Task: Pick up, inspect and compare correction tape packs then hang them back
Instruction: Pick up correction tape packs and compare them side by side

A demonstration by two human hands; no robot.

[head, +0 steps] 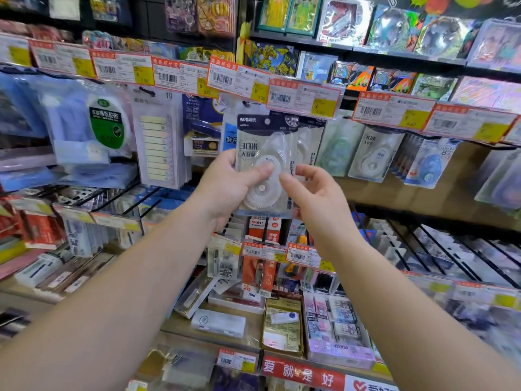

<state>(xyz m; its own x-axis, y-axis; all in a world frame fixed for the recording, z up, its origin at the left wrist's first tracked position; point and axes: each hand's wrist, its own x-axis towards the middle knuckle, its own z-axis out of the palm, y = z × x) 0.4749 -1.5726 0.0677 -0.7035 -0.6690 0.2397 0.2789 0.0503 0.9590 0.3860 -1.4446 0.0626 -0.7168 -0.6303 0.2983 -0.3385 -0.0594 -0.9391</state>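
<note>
While the head view is looking forward and down at a stationery display, the left hand point(225, 187) is gripping a correction tape pack point(263, 165) at frame centre, thumb lying across the clear blister and fingers curled behind the card. This grip is keeping the printed face turned toward the camera, which suits inspection. The right hand point(315, 198) is approaching from 4 o'clock of the pack, its fingertips point(286, 177) touching or nearly touching the pack's right edge; whether it is pinching the card cannot be told, and the fingers are curving loosely. A second pack point(306, 142) is sitting directly behind the first, toward 2 o'clock (whether it is held or hanging on its peg is unclear).

Further hanging packs point(372, 156) are showing at 3 o'clock of the held one, below a row of price labels point(304, 100) running along 12 o'clock. The hang hole at the pack's top is sitting close under that rail, so the pack is judged to be just off, or just short of, its hook. Sticky index tabs point(156, 148) are hanging at 9 o'clock.
</note>
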